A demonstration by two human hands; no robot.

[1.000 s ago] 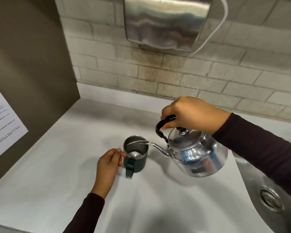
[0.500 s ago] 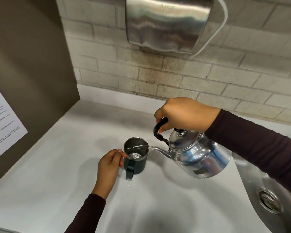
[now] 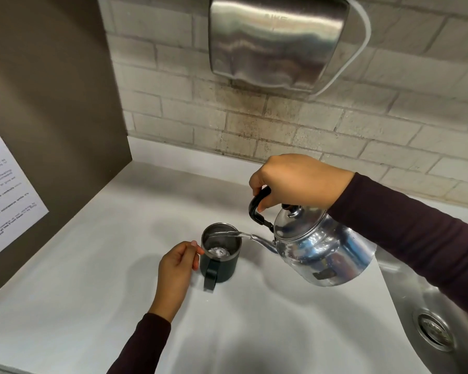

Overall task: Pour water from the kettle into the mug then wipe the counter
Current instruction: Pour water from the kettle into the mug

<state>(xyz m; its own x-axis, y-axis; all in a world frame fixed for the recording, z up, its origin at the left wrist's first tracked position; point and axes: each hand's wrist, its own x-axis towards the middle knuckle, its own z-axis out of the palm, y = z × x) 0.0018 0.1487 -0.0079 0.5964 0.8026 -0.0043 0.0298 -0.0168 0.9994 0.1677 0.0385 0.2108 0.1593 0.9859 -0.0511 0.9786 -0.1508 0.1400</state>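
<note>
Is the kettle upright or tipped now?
Tipped. The kettle leans spout-down toward the mug, and a thin stream of water runs from its spout into it.

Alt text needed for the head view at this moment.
The right hand tilts a shiny steel kettle, pouring water into a dark steel-lined mug that the left hand steadies on a white counter. A steel sink lies to the right.
</note>
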